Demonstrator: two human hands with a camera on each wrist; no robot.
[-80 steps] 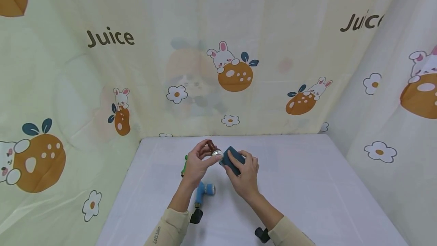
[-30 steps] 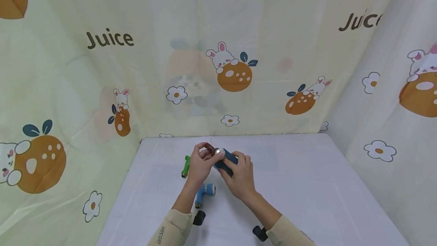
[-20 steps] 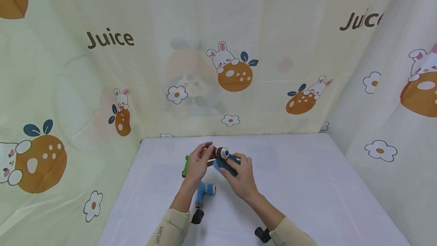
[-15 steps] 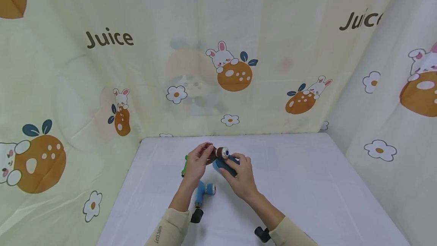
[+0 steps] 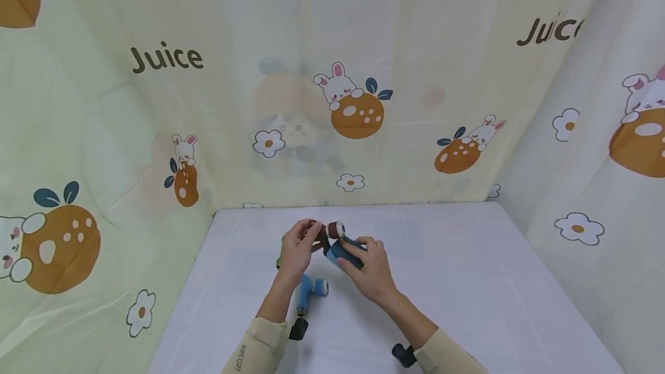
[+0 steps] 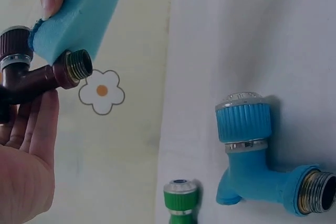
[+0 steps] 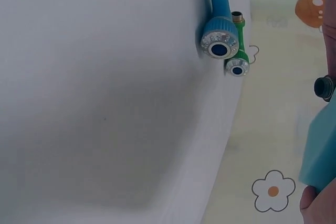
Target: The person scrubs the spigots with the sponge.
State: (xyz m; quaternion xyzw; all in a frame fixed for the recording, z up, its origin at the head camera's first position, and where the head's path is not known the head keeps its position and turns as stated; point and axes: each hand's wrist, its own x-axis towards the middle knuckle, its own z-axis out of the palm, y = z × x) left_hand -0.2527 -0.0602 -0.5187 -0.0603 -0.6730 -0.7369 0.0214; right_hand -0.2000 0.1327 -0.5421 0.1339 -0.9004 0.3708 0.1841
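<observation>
In the head view my left hand [image 5: 298, 251] holds a dark red-brown tap [image 5: 336, 229] up above the table, its ribbed knob pointing right. The left wrist view shows the tap's brass-coloured threaded end [image 6: 80, 65] and the fingers [image 6: 42, 129] behind its body. My right hand [image 5: 373, 270] grips a blue sponge [image 5: 345, 254], lighter on one face and darker on the other. The sponge lies against the tap's body, between the knob and the threaded end. At the right edge of the right wrist view, only part of the sponge [image 7: 320, 145] and a thumb show.
A light blue tap [image 5: 305, 294] lies on the white-covered table [image 5: 447, 281] below the hands. Farther back on the left, a green tap [image 5: 279, 260] is partly hidden by the left hand. A printed curtain [image 5: 415, 74] hangs behind and along both sides.
The left hand has turned the tap so that its knob faces right instead of being covered by the thumb. The sponge has moved from the knob's end down to the tap's body.
</observation>
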